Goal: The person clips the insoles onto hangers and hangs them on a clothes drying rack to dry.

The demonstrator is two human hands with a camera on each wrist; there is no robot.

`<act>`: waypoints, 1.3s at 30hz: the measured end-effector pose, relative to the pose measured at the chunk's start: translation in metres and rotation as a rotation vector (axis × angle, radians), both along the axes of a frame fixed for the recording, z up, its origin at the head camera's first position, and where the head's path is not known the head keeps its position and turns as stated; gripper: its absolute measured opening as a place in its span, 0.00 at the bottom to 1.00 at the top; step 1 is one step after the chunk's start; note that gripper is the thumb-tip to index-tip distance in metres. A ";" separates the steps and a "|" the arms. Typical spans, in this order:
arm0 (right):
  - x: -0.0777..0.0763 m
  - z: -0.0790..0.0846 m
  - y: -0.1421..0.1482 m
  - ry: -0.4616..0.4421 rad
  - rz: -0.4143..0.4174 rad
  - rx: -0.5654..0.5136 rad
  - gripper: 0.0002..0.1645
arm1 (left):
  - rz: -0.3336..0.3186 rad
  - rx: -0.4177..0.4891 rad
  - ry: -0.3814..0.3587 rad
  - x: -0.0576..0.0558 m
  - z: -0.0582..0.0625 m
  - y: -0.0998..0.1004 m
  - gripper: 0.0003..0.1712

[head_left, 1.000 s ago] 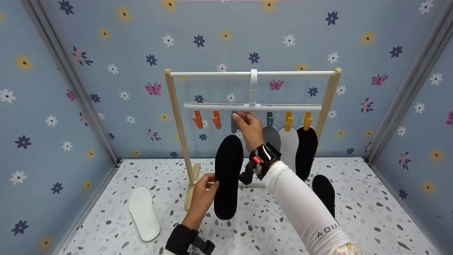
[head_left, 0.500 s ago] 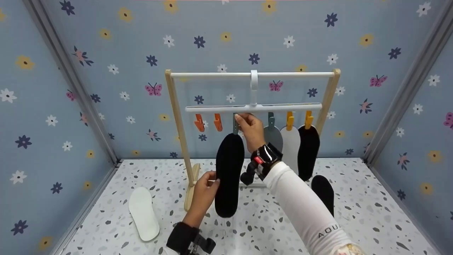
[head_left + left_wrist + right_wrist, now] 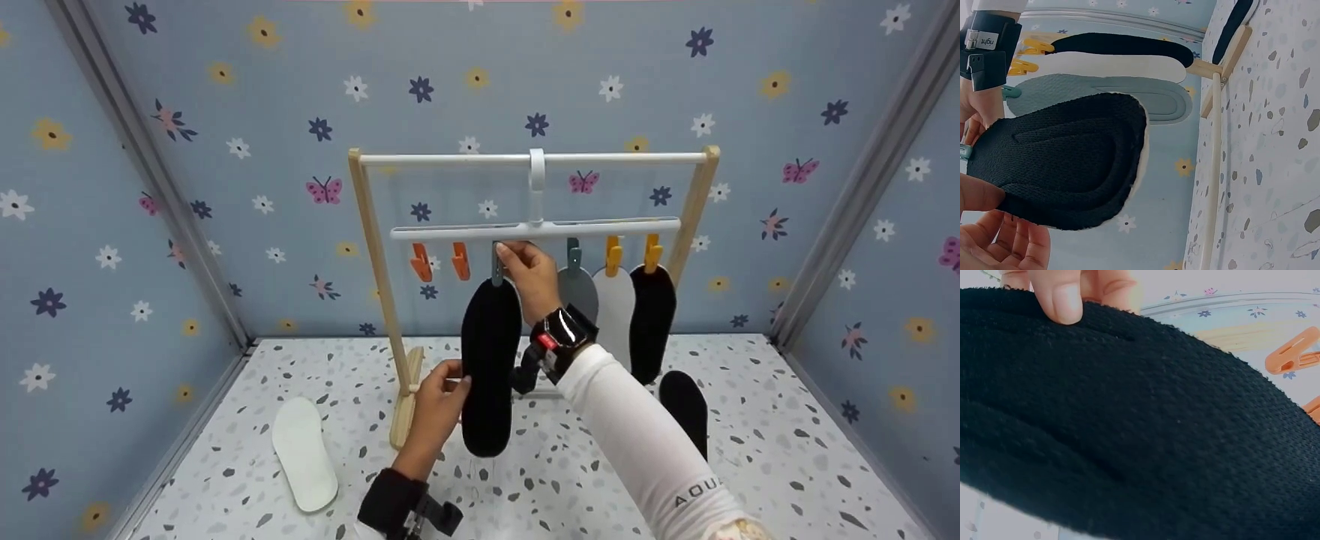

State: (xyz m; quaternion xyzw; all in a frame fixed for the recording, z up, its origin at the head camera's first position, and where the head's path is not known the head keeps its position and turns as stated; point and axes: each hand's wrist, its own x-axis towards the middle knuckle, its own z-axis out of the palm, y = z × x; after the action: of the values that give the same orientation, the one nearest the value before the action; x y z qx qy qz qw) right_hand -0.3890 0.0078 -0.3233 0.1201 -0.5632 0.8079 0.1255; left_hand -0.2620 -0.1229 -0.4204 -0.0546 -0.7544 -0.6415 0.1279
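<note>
We are holding a black insole (image 3: pixel 489 375) almost upright, directly below a grey-green clip (image 3: pixel 497 271); its long axis is running nearly in one line with the clip, and its rounded top end is meeting the clip's lower tip. On this relation, in our judgement, the coming move is depending: whether the top edge is sitting between the two legs of the clip or is only touching them, we are not able to tell. Our left hand (image 3: pixel 442 397) is pinching the insole at its left edge, around half of its height, with the thumb on the front face and the fingers behind. Our right hand (image 3: pixel 534 281) is grasping the clip between thumb and fingers, above and a little to the right; so it is being the nearer one to the top end, while the left hand is probably governing height and tilt. Further out, two orange clips (image 3: pixel 460 262) are hanging to the left on the white hanger (image 3: pixel 450 233), and to the right a grey insole (image 3: pixel 579 289), a white insole (image 3: pixel 615 307) and a second black insole (image 3: pixel 651 322) are hanging. On the worktop (image 3: pixel 570 487), a pale insole (image 3: pixel 304 457) is lying at the left, and a third black insole (image 3: pixel 686 409) at the right, partly behind our sleeve (image 3: pixel 637 435).
</note>
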 end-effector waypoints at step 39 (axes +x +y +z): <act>0.009 -0.008 0.011 0.026 0.005 0.216 0.20 | -0.013 0.005 0.015 -0.010 -0.027 0.006 0.15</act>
State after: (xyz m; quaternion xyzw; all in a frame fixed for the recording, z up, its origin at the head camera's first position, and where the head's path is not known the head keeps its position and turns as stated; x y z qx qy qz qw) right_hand -0.3801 0.0185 -0.3316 0.1447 -0.6449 0.7412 0.1172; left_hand -0.2723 -0.1164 -0.4470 -0.0639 -0.7515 -0.6438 0.1293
